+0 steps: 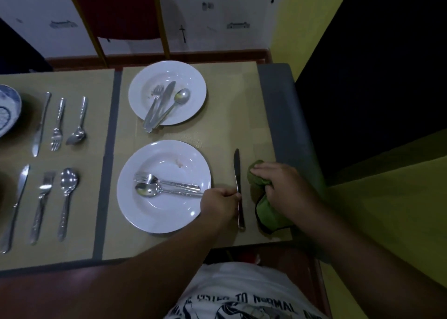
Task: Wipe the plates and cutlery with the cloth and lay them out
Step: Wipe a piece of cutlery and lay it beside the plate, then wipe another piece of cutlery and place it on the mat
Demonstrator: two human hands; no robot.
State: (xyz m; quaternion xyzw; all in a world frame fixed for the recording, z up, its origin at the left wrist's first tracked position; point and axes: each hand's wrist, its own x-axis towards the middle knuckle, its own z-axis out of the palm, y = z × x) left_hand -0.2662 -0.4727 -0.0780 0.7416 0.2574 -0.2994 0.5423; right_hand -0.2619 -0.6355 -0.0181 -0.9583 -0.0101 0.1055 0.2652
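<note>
A table knife (237,163) is gripped about its middle by the left hand (220,203), the fingers curled against the handle and the blade pointed to 12 o'clock over a tan placemat (242,115). Whether the knife is fully set down cannot be told. Just beside it, at 3 o'clock, a bunched green cloth (263,209) is clutched by the right hand (283,185), whose fingers are folded over its top. The cloth rests on the placemat near the grey edge of the desk (278,96).

At 9 o'clock of the knife, a white near plate (164,217) is seen with a fork (142,177) and a spoon (146,192) laid across it, heads to 9 o'clock and handles side by side. A small smear is visible on its inner slope at 1 o'clock. At 12 o'clock of that plate, a white far plate (193,105) is shown carrying a soiled fork (157,93), a second knife (167,93) and a second spoon (182,95), fanned together with their handles gathered over the rim at 7 o'clock.

On a second placemat (96,115), at 9 o'clock, a far set (58,122) and a near set (44,190) of knife, fork and spoon are laid in rows, the pieces apart. A blue-patterned dish (7,110) is cut off at the frame's left edge.
</note>
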